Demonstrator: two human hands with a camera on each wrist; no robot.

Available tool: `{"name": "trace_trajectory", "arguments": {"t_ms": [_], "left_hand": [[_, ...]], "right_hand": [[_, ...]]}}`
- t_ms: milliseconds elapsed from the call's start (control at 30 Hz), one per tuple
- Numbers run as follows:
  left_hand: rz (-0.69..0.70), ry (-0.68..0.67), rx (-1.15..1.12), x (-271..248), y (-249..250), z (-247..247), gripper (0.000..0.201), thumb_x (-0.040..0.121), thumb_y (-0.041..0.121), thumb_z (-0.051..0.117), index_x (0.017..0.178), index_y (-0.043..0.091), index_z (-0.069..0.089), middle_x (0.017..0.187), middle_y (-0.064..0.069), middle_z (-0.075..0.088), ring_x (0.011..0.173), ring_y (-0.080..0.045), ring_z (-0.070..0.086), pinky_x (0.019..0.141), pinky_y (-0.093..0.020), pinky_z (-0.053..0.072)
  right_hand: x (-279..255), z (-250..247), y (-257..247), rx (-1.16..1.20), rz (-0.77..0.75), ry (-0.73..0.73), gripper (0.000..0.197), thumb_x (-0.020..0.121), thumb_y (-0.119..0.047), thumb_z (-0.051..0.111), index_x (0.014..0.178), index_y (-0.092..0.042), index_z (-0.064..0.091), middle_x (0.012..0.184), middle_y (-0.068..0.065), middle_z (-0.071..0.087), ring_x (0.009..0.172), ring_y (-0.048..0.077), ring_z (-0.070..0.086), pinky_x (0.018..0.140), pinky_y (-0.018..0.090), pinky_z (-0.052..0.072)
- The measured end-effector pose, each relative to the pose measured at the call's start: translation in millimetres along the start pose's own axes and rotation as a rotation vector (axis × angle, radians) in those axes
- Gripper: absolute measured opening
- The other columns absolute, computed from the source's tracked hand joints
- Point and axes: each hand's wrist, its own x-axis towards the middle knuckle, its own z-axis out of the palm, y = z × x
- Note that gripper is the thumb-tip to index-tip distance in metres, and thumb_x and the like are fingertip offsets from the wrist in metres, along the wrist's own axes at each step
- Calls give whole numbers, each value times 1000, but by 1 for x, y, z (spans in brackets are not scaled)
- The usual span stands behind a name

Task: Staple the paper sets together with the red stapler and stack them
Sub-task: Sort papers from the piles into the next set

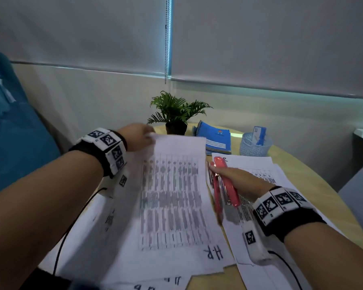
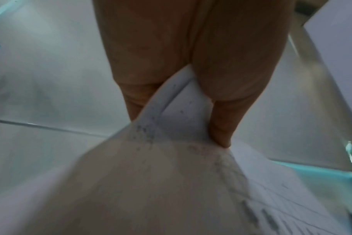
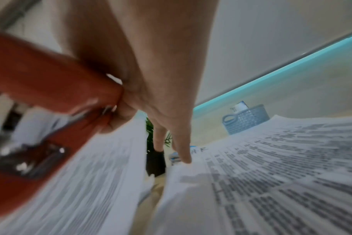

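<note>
A paper set (image 1: pixel 172 197) printed with tables and marked "H.R" lies lifted at its far end over the round table. My left hand (image 1: pixel 139 136) pinches its far left corner (image 2: pixel 177 101) between thumb and fingers. My right hand (image 1: pixel 235 176) grips the red stapler (image 1: pixel 224 183), (image 3: pixel 50 89), which hangs with its jaws apart just right of that set. Under my right hand lies another printed paper set (image 1: pixel 258 170), (image 3: pixel 271 167). More sheets (image 1: pixel 155 283) lie beneath at the near edge.
At the back of the wooden table (image 1: pixel 302 185) stand a small potted plant (image 1: pixel 176 114), a stack of blue notebooks (image 1: pixel 216 137) and a pale blue mesh basket (image 1: pixel 255 143), (image 3: pixel 245 119). A wall with roller blinds is close behind. A blue chair (image 1: pixel 13 130) is at left.
</note>
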Motion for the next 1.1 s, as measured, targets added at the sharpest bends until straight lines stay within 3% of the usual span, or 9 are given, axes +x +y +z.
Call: {"name": "trace_trajectory", "arguments": {"t_ms": [133,300,433,500,600,767,867,1000,1100], "left_hand": [[128,196,-259,-22,35,-45,19,96,28,48,111,20,58,100,2,56,95,-15,51,83,-24,34],[195,439,-366,-38,60,-79,14,94,24,50,101,18,61,83,2,56,78,-14,49,70,-20,34],[119,461,-420,-43,65,-86,20,91,22,52,110,24,57,84,4,55,75,-14,50,68,-22,38],[77,422,-452,-43,67,-87,27,88,17,53,113,26,55,88,4,54,78,-15,53,67,-23,41],[38,269,-402,-39,66,-76,36,85,11,56,119,22,52,109,-5,55,97,-23,53,82,-29,45],[83,-26,-36,-41,69,-23,33,90,21,52,123,20,51,114,-1,56,99,-20,53,82,-27,40],[105,-188,84,-37,69,23,37,89,15,52,125,18,48,123,-5,56,108,-24,54,87,-28,43],[133,-344,171,-29,77,64,40,87,9,56,126,14,47,125,-7,56,112,-24,53,77,-22,38],[135,-347,182,-24,76,76,38,84,9,57,121,14,50,123,-7,57,109,-23,54,75,-21,39]], "right_hand": [[-11,9,-8,163,-130,2,58,64,-64,69,92,-13,69,83,6,70,73,20,65,77,37,49],[-34,6,-27,391,-334,54,39,76,-43,59,94,-9,60,77,4,66,64,13,64,64,32,52],[-54,-20,-45,455,-328,105,28,85,-42,57,89,-14,58,78,3,63,55,11,60,56,29,49],[-64,-34,-52,413,-301,103,28,90,-40,54,88,-13,59,75,1,65,49,11,58,48,25,48],[-78,-53,-55,308,-230,118,28,88,-39,56,85,-11,59,66,0,65,43,11,54,40,21,44],[-80,-70,-25,129,-8,149,45,69,-45,73,92,-8,62,81,12,66,69,25,60,70,37,50],[-72,-69,-6,-288,54,247,58,71,-65,64,95,-12,68,89,6,72,81,23,67,87,36,50],[-65,-50,5,-602,149,167,49,87,-64,48,87,-19,69,84,-2,67,77,13,65,73,23,48],[-57,-27,6,-728,124,37,49,91,-59,46,98,-14,65,96,5,69,88,21,66,88,31,49]]}}
